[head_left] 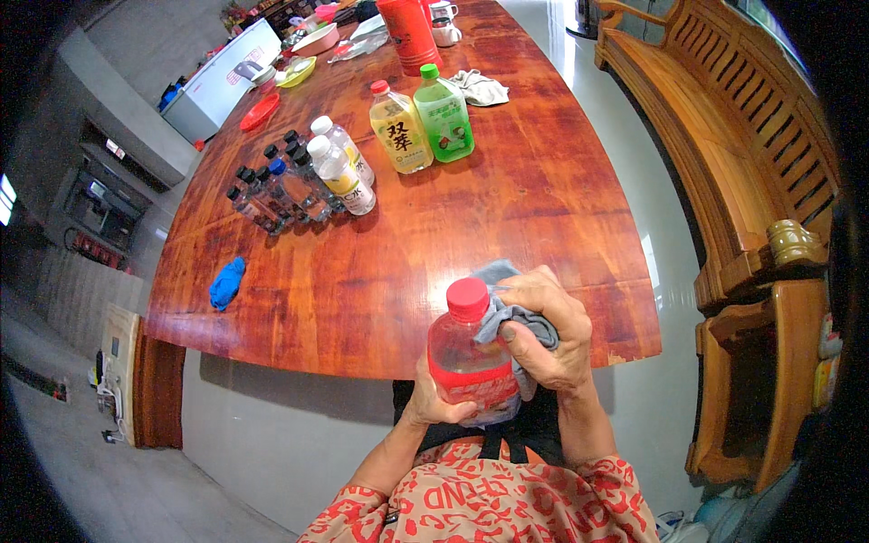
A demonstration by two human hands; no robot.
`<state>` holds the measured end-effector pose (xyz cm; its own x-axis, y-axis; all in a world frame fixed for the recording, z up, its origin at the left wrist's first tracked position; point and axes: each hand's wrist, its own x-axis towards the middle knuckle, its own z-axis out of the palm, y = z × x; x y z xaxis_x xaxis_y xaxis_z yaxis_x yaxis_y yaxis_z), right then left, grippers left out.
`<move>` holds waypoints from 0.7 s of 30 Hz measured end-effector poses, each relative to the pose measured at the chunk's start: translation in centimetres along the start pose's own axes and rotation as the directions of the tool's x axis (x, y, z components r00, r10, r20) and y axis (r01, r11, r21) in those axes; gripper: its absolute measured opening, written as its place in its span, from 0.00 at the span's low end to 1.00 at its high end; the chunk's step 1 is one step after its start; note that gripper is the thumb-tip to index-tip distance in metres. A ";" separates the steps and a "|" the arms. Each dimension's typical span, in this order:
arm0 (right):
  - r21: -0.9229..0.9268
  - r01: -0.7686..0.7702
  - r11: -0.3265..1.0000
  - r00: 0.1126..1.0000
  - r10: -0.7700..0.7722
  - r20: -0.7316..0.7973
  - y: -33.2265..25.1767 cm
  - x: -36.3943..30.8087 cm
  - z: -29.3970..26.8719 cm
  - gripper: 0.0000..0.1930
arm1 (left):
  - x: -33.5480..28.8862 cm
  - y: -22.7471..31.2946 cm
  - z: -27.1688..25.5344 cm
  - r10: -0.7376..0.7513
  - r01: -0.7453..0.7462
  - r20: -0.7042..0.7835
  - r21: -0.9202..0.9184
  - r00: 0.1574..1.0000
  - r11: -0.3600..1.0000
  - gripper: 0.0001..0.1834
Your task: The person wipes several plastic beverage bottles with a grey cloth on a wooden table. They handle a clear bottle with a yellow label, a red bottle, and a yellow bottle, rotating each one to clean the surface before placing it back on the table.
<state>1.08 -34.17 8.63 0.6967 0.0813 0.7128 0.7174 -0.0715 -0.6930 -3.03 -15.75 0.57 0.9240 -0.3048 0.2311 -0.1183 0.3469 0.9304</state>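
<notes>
A clear plastic bottle (451,342) with a red cap and red label is held up at the table's near edge. My left hand (436,398) is closed around its lower part, thumb across the label. In my right hand (552,330) a grey cloth (527,319) is bunched and pressed against the bottle's shoulder, beside the cap. Part of the cloth hangs down behind the bottle. The bottle looks empty, though its base is partly hidden by my left hand.
On the glossy wooden table (507,226) stand several small dark-capped bottles (290,185), two white-capped bottles (342,172), a yellow-drink bottle (400,131) and a green bottle (444,118). A blue crumpled cloth (226,283) lies left. Farther off are a red canister (409,36) and pale rag (480,88). A wooden bench (701,136) flanks the right.
</notes>
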 end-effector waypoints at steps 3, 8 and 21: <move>-0.356 0.088 0.930 0.995 -0.101 -0.019 -1.2 -0.5 0.8 0.17 | 0.2 -0.4 0.4 0.083 -0.060 -0.142 0.159 0.986 0.985 0.50; -0.591 0.152 0.792 0.981 -0.193 -0.007 -2.2 -1.4 2.6 0.20 | 0.9 0.4 2.2 0.248 -0.099 -0.204 0.548 0.947 0.831 0.44; -0.118 -0.145 0.982 0.977 0.124 -0.171 0.1 -1.7 1.3 0.12 | 0.4 -1.1 1.1 0.161 -0.073 -0.229 0.352 0.960 0.933 0.46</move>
<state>0.01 -33.00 7.21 0.7705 -0.0996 0.6296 0.6044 -0.1993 -0.7713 -2.92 -17.25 -0.06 0.9512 -0.0330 0.3068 -0.3057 0.0337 0.9515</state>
